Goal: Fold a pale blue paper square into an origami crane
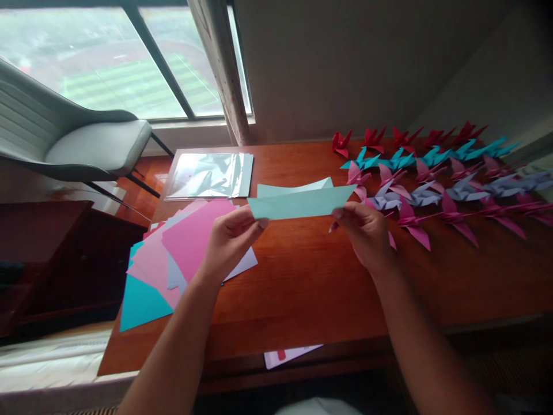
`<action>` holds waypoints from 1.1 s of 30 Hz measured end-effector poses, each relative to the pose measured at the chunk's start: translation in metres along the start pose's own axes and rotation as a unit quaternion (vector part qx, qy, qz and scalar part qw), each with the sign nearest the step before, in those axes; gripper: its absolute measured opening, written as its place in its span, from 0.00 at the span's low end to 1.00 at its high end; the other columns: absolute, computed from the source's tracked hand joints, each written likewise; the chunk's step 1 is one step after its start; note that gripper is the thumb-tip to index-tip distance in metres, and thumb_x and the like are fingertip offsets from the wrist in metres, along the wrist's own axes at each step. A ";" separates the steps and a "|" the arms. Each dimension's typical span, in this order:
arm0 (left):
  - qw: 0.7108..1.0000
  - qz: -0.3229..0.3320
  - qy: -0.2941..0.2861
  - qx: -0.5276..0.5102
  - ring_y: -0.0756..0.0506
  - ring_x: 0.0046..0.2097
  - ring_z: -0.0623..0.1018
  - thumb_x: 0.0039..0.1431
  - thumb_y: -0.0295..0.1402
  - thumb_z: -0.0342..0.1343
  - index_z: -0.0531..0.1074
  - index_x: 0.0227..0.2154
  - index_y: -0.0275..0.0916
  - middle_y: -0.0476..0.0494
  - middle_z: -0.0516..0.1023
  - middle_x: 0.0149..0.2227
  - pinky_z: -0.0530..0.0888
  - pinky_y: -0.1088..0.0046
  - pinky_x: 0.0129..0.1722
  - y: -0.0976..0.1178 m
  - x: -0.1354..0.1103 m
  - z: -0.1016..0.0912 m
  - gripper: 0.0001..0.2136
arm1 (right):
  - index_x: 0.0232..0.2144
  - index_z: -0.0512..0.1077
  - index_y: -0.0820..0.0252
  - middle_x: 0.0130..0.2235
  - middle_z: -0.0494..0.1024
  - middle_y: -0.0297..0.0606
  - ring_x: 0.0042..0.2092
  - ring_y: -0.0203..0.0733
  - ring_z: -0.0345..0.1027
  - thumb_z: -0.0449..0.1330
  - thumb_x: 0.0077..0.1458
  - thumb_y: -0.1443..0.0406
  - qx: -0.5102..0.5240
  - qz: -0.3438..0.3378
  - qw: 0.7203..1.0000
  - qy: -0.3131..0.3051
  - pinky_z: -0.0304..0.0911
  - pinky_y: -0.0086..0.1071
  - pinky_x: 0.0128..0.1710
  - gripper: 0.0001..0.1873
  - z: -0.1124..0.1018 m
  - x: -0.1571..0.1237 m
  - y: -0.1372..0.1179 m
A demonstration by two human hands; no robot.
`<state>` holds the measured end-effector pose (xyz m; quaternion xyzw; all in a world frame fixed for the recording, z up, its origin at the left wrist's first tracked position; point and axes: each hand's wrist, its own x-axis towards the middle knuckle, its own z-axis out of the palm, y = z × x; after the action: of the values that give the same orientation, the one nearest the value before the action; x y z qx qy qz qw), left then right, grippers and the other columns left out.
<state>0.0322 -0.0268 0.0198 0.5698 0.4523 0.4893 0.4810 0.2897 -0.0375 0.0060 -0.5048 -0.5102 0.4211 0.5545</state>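
A pale green sheet of origami paper [298, 205], creased lengthwise and partly folded over, is held up above the wooden table. My left hand [233, 239] pinches its lower left corner between thumb and fingers. At the lower right corner, my right hand [365, 233] has the same grip. The paper's back layer rises behind the front one and stands a little apart from it. Beside my left hand lies a fanned pile of coloured paper [190, 236] in pink, teal and lilac.
Rows of folded paper cranes [415, 219], red, turquoise, pink and lilac, fill the table's right side. A clear packet of paper [211, 176] lies at the back left. A grey chair [99, 144] stands by the window. Something white and flat [289, 355] shows below the table's front edge.
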 end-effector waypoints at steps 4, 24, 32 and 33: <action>0.997 -0.025 -0.003 -0.074 0.48 0.38 0.78 0.52 0.37 0.70 0.80 0.41 0.41 0.45 0.80 0.40 0.75 0.76 0.34 0.001 0.001 0.004 0.14 | 0.27 0.77 0.56 0.27 0.77 0.32 0.31 0.37 0.72 0.66 0.57 0.59 -0.026 -0.034 0.997 -0.065 0.68 0.30 0.31 0.10 0.003 -0.002 -0.005; 0.985 -0.099 0.035 -0.138 0.48 0.37 0.78 0.49 0.33 0.71 0.78 0.37 0.39 0.48 0.82 0.37 0.73 0.75 0.39 -0.012 0.000 0.020 0.12 | 0.45 0.75 0.50 0.40 0.82 0.32 0.42 0.41 0.76 0.71 0.49 0.56 0.074 0.057 0.995 -0.045 0.72 0.34 0.44 0.20 0.016 -0.003 0.006; 0.982 -0.138 0.028 -0.125 0.48 0.31 0.77 0.53 0.41 0.69 0.80 0.36 0.40 0.49 0.80 0.31 0.72 0.75 0.31 -0.008 -0.002 0.020 0.12 | 0.31 0.78 0.55 0.32 0.81 0.33 0.34 0.40 0.73 0.69 0.52 0.53 0.022 0.080 0.996 -0.031 0.71 0.33 0.35 0.13 0.014 -0.005 0.008; 0.983 -0.137 0.030 -0.119 0.49 0.30 0.76 0.53 0.42 0.69 0.80 0.34 0.39 0.49 0.79 0.29 0.71 0.75 0.30 -0.008 -0.002 0.020 0.12 | 0.31 0.78 0.55 0.33 0.81 0.33 0.34 0.40 0.73 0.69 0.52 0.53 0.025 0.080 0.996 -0.035 0.70 0.33 0.34 0.13 0.014 -0.005 0.007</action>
<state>0.0513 -0.0302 0.0107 0.4263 0.4791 0.4859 0.5938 0.2758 -0.0399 -0.0019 -0.5150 -0.4770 0.4937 0.5133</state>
